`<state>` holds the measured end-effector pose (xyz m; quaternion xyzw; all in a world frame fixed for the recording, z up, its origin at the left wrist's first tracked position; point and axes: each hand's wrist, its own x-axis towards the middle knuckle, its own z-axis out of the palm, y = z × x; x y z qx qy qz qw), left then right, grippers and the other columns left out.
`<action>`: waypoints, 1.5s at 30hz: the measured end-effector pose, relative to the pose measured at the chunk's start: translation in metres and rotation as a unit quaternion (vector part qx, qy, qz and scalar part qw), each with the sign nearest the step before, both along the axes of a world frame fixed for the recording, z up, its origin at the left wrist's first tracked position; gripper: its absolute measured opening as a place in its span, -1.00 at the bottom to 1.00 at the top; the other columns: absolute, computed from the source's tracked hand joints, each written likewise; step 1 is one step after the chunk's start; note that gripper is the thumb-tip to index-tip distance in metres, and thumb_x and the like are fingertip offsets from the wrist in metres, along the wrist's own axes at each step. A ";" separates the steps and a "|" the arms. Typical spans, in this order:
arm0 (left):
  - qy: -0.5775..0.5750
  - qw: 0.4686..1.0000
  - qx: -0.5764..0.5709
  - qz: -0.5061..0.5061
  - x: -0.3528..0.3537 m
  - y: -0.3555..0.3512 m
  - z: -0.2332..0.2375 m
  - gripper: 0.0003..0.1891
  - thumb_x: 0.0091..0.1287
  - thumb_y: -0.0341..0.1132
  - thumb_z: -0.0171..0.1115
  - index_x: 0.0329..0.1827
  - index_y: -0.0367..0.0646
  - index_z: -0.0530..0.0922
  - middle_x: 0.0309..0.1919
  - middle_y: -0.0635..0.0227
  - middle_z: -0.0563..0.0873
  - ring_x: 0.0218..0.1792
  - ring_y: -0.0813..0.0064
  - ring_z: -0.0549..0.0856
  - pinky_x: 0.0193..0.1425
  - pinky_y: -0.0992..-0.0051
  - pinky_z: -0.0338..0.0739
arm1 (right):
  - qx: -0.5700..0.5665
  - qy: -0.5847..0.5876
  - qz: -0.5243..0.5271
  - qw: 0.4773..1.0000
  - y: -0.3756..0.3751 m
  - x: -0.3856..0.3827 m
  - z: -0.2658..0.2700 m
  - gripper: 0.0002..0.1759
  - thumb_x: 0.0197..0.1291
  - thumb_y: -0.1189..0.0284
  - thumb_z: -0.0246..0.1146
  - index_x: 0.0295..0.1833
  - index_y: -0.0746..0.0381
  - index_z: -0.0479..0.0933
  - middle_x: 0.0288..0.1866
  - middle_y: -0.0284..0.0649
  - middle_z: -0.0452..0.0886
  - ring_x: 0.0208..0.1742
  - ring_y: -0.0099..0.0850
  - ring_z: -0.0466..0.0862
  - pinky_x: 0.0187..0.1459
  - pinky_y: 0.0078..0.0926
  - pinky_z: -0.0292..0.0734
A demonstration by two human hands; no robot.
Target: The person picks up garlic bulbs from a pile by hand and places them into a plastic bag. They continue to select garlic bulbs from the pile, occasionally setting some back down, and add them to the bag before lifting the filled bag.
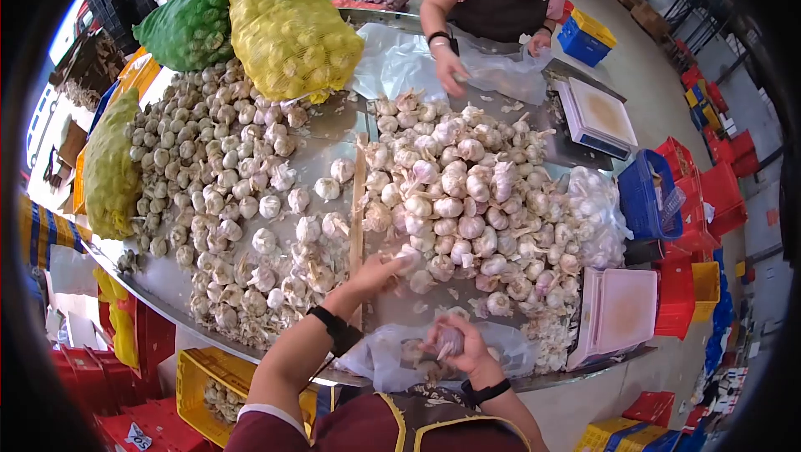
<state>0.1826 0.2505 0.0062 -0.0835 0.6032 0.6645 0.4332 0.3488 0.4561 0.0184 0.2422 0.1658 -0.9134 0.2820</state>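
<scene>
My left hand (pixel 380 275) reaches to the near edge of the large garlic pile (pixel 467 202), just right of a wooden divider (pixel 358 227). Its fingers are closed around a pale garlic bulb (pixel 409 257). Nearer my body, my right hand (pixel 467 345) holds a purplish garlic bulb (pixel 450 342) above a clear plastic bag (pixel 384 356) lying at the table's front edge. Left of the divider, more bulbs (pixel 264 240) are spread over the metal table (pixel 313 160).
Across the table, a person in a dark apron (pixel 501 6) works near plastic sheets. Two scales (pixel 622 306) stand at the right, beside a blue basket (pixel 647 193) and red crates (pixel 722 193). Yellow (pixel 292 31) and green (pixel 188 27) mesh sacks stand at the back left.
</scene>
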 end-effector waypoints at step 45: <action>0.501 0.602 -0.254 -0.567 0.173 -0.057 0.100 -0.79 0.09 -0.26 0.29 -0.23 -0.10 0.59 -0.34 0.31 0.63 -0.13 0.19 0.62 0.25 0.03 0.33 | 0.231 0.096 0.068 0.966 0.068 0.089 0.024 -0.50 0.17 0.33 0.36 0.20 0.13 0.40 0.13 -0.18 0.49 -0.01 -0.36 0.62 -0.16 -0.37 0.71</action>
